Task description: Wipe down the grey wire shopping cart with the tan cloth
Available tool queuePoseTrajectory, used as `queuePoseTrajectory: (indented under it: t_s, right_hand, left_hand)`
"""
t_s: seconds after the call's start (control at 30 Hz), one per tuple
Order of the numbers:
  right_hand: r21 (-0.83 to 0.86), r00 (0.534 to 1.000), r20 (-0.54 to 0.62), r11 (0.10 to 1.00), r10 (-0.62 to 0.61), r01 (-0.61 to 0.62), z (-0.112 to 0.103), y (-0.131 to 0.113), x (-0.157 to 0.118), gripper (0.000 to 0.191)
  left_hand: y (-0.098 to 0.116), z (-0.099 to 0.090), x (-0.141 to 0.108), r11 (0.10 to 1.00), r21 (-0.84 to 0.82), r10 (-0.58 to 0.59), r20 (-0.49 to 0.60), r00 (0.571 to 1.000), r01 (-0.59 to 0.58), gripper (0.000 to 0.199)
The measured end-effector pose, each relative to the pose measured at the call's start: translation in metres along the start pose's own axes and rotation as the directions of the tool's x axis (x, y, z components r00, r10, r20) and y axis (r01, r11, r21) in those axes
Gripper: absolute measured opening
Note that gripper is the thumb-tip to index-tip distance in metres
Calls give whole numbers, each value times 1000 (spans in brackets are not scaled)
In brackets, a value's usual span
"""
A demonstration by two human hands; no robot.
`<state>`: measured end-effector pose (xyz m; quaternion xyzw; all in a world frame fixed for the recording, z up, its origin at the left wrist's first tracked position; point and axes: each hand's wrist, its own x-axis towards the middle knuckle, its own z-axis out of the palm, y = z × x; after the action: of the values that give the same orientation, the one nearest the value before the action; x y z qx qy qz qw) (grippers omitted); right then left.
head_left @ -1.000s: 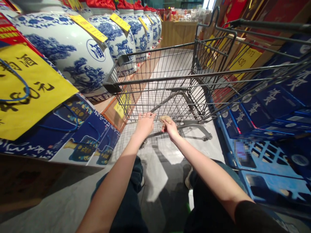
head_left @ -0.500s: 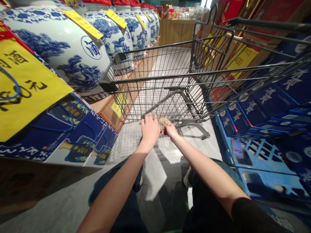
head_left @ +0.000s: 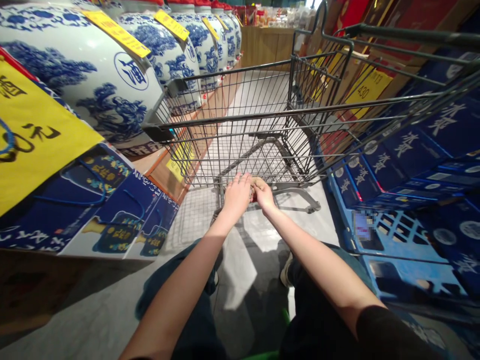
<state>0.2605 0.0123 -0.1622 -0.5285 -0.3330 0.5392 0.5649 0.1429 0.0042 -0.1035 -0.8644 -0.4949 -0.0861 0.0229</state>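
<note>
- Only the head view here: both hands are out front, close together, down by the bottom edge of a dark wire shopping cart point(head_left: 262, 115).
- Left hand point(head_left: 238, 194) is back-up with the fingers stretched forward, lined up with the cart's lower bars. The palm side is hidden, so can't tell whether it's gripping anything or actually touching the wire.
- Right hand point(head_left: 264, 196) is pinching a small tan, cloth-looking piece point(head_left: 257, 181) between thumb and fingers. That piece sits right beside the left fingers, at the basket's lower edge; too small to say what it is exactly.
- Cart stands crosswise ahead of the person, handle side off to the upper right. Floor point(head_left: 240, 280) shows through the mesh.
- On the left, a row of big blue-and-white jars point(head_left: 93, 75) on a low wooden ledge point(head_left: 161, 172), yellow tags on them. Nearer are dark blue gift bags point(head_left: 112, 200) and a big yellow sign point(head_left: 37, 127).
- On the right, dark blue boxes point(head_left: 401, 150) with white characters, plus a light blue plastic pallet point(head_left: 416, 260).
- Way at the back, a wooden desk point(head_left: 266, 47) with packaged goods on top.
</note>
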Motion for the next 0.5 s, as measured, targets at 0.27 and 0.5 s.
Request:
queuePoseTrajectory:
  t_s: [0.27,0.5]
  right_hand:
    - [-19,998,-47,999,-37,36,2,-3,-1,13]
    - [-59,995,-85,997,-54,49,-2,-4,-4,11]
  left_hand:
    - [2,-8,1,1000,7,-10,0,1000,10,54]
    - [0,-7,-1,1000,6,-8,0,1000,8,55]
